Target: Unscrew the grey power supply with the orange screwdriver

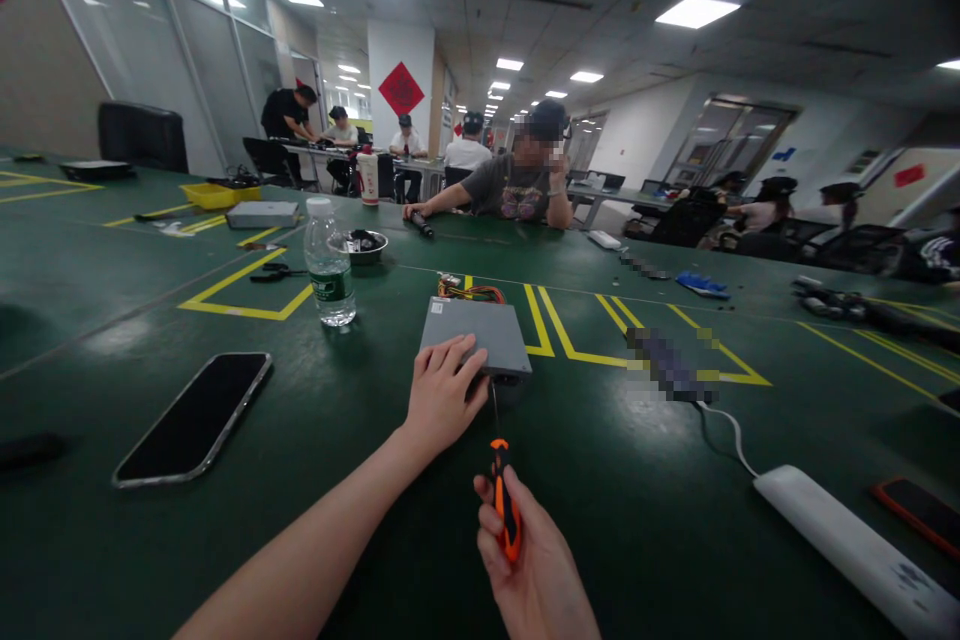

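Observation:
A grey metal box (495, 325), with coloured cables (476, 293) at its far side, lies flat on the green table. My left hand (444, 394) rests on its near left part, fingers spread over the top and the edge. In my right hand (517, 530) is an orange and black screwdriver (503, 495), its handle wrapped by my fingers. The thin shaft points away from me, and its tip is at the box's near side, close to a dark socket; whether it touches a screw cannot be made out.
A water bottle (330, 270), a phone (196, 420) and a metal bowl (366, 245) stand or lie on the left. At right are a white power strip (855, 545) and a blurred device. Across the table sits a person (517, 170).

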Available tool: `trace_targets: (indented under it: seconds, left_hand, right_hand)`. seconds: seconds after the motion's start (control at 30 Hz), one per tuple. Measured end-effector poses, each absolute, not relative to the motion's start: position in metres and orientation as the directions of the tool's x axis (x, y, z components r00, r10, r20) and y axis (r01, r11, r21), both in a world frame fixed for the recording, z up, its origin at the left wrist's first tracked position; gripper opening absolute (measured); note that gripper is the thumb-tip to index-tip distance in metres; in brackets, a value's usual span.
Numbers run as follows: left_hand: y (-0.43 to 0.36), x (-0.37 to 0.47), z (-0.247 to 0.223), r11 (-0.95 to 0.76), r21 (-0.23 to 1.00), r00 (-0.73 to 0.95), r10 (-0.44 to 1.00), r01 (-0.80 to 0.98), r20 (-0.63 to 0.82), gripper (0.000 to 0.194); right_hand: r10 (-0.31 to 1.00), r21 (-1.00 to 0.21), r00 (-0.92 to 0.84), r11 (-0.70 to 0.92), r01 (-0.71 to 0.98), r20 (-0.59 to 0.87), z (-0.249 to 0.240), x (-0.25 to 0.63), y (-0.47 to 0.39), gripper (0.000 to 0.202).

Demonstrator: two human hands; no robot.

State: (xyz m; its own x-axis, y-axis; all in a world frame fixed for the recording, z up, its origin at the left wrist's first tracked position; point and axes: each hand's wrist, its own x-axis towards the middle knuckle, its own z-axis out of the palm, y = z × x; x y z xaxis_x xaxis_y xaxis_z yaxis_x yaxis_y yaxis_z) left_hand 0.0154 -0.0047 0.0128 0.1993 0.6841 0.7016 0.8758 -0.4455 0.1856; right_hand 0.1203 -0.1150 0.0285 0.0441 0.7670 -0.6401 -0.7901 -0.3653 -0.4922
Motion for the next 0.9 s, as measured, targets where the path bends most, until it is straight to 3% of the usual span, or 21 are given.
trace_targets:
  seconds: [0.1, 0.27, 0.57, 0.7, 0.9]
  left_hand:
    - [-0.005, 0.015, 0.013, -0.451, 0.185, 0.201, 0.678, 0.873, 0.707, 0.025]
    - [-0.006, 0.016, 0.014, -0.453, 0.193, 0.199, 0.682, 0.87, 0.704, 0.025]
    - [-0.006, 0.016, 0.015, -0.447, 0.183, 0.193, 0.672, 0.876, 0.715, 0.024]
    - [-0.006, 0.016, 0.014, -0.437, 0.18, 0.197, 0.686, 0.881, 0.7, 0.025]
    - [-0.005, 0.016, 0.013, -0.438, 0.182, 0.201, 0.691, 0.88, 0.695, 0.025]
  right_hand:
    - [0.755, -0.445, 0.042, -0.339, -0.829, -0.654, 0.032, 0.122, -0.113, 0.004]
    - [0.68, -0.336, -0.081, -0.458, -0.823, -0.729, 0.039, 0.12, -0.112, 0.02]
    - [0.741, -0.379, -0.06, -0.41, -0.83, -0.669, 0.035, 0.121, -0.113, 0.005]
    - [0.704, -0.294, -0.123, -0.441, -0.848, -0.7, 0.045, 0.122, -0.111, 0.018]
    - [0.723, -0.354, -0.105, -0.453, -0.818, -0.683, 0.044, 0.121, -0.112, 0.02]
